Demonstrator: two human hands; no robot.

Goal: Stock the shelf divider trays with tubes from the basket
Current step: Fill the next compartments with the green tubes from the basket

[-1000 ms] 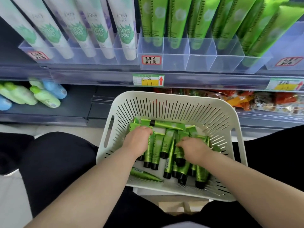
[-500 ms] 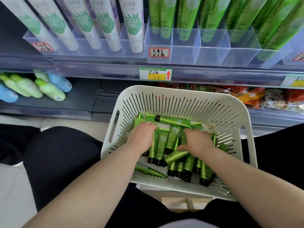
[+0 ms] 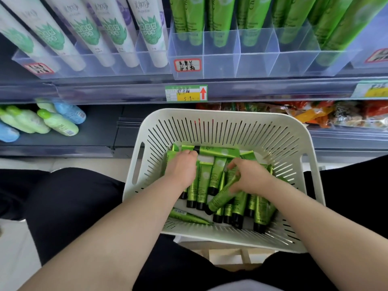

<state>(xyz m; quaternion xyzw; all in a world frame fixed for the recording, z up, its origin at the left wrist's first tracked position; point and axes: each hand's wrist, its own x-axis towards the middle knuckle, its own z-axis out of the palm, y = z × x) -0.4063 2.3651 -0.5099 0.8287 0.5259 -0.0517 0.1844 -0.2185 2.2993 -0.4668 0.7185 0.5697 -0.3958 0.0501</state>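
Down low, both hands in white slotted basket [image 3: 222,131], which sits between knees in front of shelf.

Left hand [image 3: 183,168]: palm down, fingers curled over green tubes [image 3: 202,185] at basket's left-back; can't tell if actually gripping one or just resting on top.

Right hand [image 3: 251,178]: fingers pinched on one tilted tube [image 3: 221,198], black cap end pointing down-left, lifted at an angle across the others.

Rest of tubes mostly lying side by side in basket w/ black caps toward wearer; one loose tube [image 3: 189,216] lying flat near front-left corner, apart from the pile.

Above: clear divider trays [image 3: 255,61] on upper shelf, compartments already holding tall green tubes [image 3: 222,15] leaning back. Handwritten red-bordered label [image 3: 187,65] stuck on tray's front-left. Left of that, separate clear tray w/ white tubes [image 3: 147,28] bearing green leaf print.

Price tag [image 3: 186,93] w/ red up-arrow on shelf edge, just below label.

Lower shelf, left: pale green and blue bottles [image 3: 56,121] lying on sides. Lower right: orange/red snack packets [image 3: 327,114], blurred.
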